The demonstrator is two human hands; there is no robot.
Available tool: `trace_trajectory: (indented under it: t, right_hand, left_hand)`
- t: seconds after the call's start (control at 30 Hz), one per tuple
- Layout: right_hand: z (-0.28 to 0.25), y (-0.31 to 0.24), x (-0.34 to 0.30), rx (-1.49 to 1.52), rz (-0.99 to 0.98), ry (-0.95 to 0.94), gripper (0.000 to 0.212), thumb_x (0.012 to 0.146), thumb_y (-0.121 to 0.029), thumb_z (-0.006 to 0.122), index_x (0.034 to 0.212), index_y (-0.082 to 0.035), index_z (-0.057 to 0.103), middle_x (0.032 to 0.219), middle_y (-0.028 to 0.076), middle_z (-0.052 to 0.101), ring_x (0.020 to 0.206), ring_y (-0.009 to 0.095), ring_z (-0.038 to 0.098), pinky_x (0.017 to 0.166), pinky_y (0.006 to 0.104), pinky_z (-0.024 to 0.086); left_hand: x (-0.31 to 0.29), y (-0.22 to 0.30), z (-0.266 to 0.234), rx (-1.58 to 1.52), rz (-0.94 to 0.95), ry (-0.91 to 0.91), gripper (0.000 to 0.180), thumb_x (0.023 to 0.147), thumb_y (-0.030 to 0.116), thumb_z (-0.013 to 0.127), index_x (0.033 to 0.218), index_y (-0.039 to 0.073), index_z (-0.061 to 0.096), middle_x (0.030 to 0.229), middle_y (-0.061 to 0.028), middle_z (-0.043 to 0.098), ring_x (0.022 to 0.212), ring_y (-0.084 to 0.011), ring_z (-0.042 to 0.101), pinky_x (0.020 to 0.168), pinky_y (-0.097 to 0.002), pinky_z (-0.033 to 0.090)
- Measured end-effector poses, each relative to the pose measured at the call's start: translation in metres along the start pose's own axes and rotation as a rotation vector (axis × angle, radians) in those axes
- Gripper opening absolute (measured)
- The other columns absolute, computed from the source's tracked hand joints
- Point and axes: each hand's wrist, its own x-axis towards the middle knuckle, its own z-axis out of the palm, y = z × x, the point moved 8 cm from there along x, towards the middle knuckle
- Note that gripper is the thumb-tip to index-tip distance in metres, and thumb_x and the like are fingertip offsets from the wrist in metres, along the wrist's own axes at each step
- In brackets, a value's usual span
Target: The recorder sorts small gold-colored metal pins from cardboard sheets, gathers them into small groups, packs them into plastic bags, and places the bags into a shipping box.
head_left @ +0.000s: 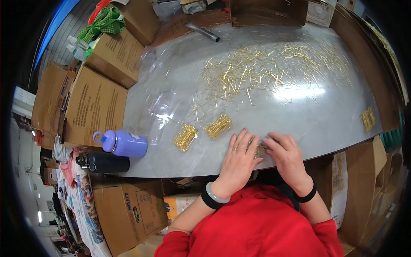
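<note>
At the near edge of the grey table [171, 165], my two hands flank a small bunch of thin metal wire hooks [260, 150], partly hidden by the fingers. My left hand [239, 157] lies flat along the bunch's left side, fingers stretched out, holding nothing. On the other side my right hand [286, 156] has bent, parted fingers, their tips touching or close to the bunch. Left of my hands lie two neat gold bundles, a nearer-left bundle of wire hooks [185, 137] and another bundle of wire hooks [218, 126].
Loose gold wire hooks [257, 73] spread over the far middle and right. Another small bundle [367, 119] lies at the right edge. A purple bottle [128, 144] and a black bottle [109, 162] lie at left, beside cardboard boxes [96, 105]. A metal tube [203, 32] lies far back.
</note>
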Motion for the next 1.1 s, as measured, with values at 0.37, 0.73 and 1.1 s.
trace_trajectory:
  t: [0.37, 0.73, 1.1]
  right_hand:
    - [0.018, -0.022, 0.004, 0.448, 0.133, 0.004, 0.071, 0.079, 0.015, 0.05, 0.146, 0.005, 0.031, 0.149, 0.029, 0.033, 0.141, 0.045, 0.033, 0.115, 0.0464, 0.032]
    - [0.009, -0.011, 0.014, 0.083, -0.042, -0.069, 0.067, 0.07, -0.004, 0.077, 0.133, -0.004, 0.053, 0.111, 0.01, 0.059, 0.105, 0.031, 0.055, 0.093, 0.0399, 0.044]
    - [0.02, -0.028, 0.005, -0.092, -0.055, -0.034, 0.046, 0.081, -0.002, 0.064, 0.126, -0.001, 0.058, 0.123, 0.011, 0.057, 0.112, 0.031, 0.053, 0.094, 0.0411, 0.045]
  left_hand:
    - [-0.001, 0.005, 0.004, 0.006, 0.061, 0.031, 0.051, 0.09, 0.007, 0.064, 0.136, -0.004, 0.046, 0.138, -0.0236, 0.043, 0.135, -0.0433, 0.04, 0.113, -0.0546, 0.033]
    - [-0.008, -0.007, -0.007, -0.22, 0.059, 0.059, 0.058, 0.09, -0.004, 0.058, 0.143, -0.004, 0.036, 0.142, -0.0274, 0.043, 0.133, -0.046, 0.042, 0.115, -0.0533, 0.032]
    - [-0.006, 0.006, -0.003, -0.496, -0.124, 0.106, 0.065, 0.09, -0.01, 0.044, 0.152, -0.005, 0.024, 0.15, -0.0276, 0.033, 0.138, -0.0441, 0.036, 0.116, -0.0457, 0.031]
